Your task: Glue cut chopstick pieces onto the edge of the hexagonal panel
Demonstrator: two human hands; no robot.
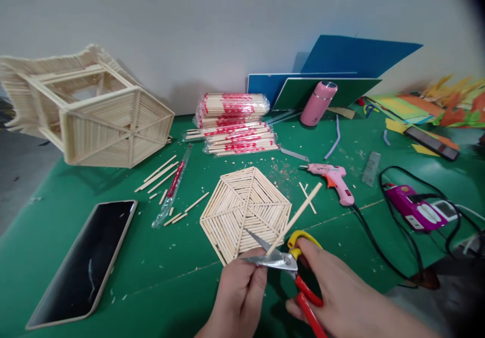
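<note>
Fig.: L hand [240, 287] pinching wooden chopstick [299, 211] at its near end. R hand [341, 297] gripping scissors [282, 261], blades gaping round the stick. Step, prob.: trimming; a clean snip needs a steady pinch. Hexagonal stick panel [246, 211] lying just beyond L hand.

A plain pale wall [182, 19] is running across the back, taking soft, even light, with faint shadows falling on it low down. A table covered in green matting [159, 277] is filling most of the view. A strip of grey floor [17, 176] is showing past its left edge, and the upper right corner is fading into dark.
</note>
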